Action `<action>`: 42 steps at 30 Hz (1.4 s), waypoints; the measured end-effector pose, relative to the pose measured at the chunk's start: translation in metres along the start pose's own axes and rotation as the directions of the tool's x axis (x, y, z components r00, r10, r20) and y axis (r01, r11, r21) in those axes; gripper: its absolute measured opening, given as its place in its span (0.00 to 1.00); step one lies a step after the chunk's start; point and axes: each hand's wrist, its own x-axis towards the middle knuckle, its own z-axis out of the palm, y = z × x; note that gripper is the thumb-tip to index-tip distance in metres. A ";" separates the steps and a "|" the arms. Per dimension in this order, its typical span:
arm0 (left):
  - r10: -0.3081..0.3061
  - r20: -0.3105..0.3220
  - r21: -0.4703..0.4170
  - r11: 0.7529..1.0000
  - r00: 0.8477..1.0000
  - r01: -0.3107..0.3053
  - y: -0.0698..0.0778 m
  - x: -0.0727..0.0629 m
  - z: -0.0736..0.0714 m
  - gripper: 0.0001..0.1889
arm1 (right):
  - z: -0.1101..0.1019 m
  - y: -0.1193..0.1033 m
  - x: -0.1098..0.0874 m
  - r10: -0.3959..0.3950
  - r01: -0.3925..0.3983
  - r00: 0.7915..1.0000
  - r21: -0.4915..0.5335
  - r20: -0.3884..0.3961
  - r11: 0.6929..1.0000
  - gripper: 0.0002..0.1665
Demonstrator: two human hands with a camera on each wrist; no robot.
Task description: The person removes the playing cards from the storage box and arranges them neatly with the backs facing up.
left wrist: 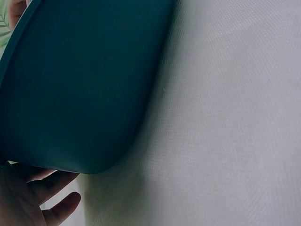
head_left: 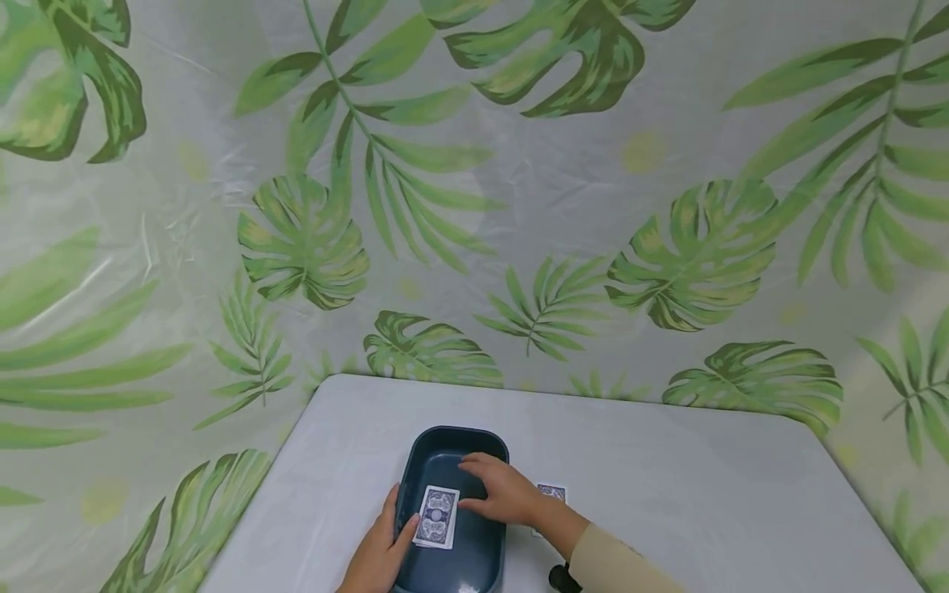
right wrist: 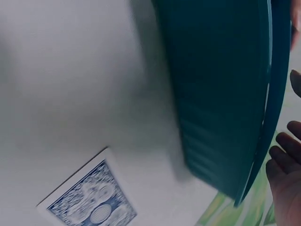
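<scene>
A dark blue-green rectangular tray (head_left: pixel 474 560) stands on the table in the head view. Playing cards (head_left: pixel 437 517) lie inside it as a small pile, blue patterned back up. My left hand (head_left: pixel 376 550) grips the tray's left wall, thumb over the rim by the cards and fingers outside. Over the tray, right of the pile, my right hand (head_left: pixel 504 490) has its fingers spread and nothing between them. Another face-down card (right wrist: pixel 94 197) lies on the table right of the tray, partly hidden by my right forearm in the head view.
The white-covered table (head_left: pixel 667 486) spreads to both sides of the tray and behind it. A leaf-patterned sheet (head_left: pixel 549 206) rises at the table's back edge. Below my right sleeve shows a small black object (head_left: pixel 563 578).
</scene>
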 end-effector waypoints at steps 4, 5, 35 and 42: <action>-0.003 0.006 0.009 1.000 1.000 0.003 0.001 0.000 -0.002 0.39 | 0.002 -0.008 0.007 -0.029 0.030 0.999 -0.048 0.033 0.998 0.31; -0.004 0.007 0.011 1.000 1.000 0.003 0.001 0.000 -0.001 0.39 | 0.002 -0.010 0.008 -0.033 0.035 0.999 -0.054 0.042 0.998 0.31; 0.023 0.022 -0.002 1.000 0.999 -0.023 -0.001 0.000 -0.004 0.38 | 0.032 -0.034 0.042 -0.046 0.095 0.974 -0.216 0.223 0.972 0.43; 0.025 0.021 -0.010 1.000 0.999 -0.025 -0.002 0.000 -0.003 0.38 | 0.040 -0.034 0.042 0.006 0.053 0.970 -0.237 0.242 0.970 0.45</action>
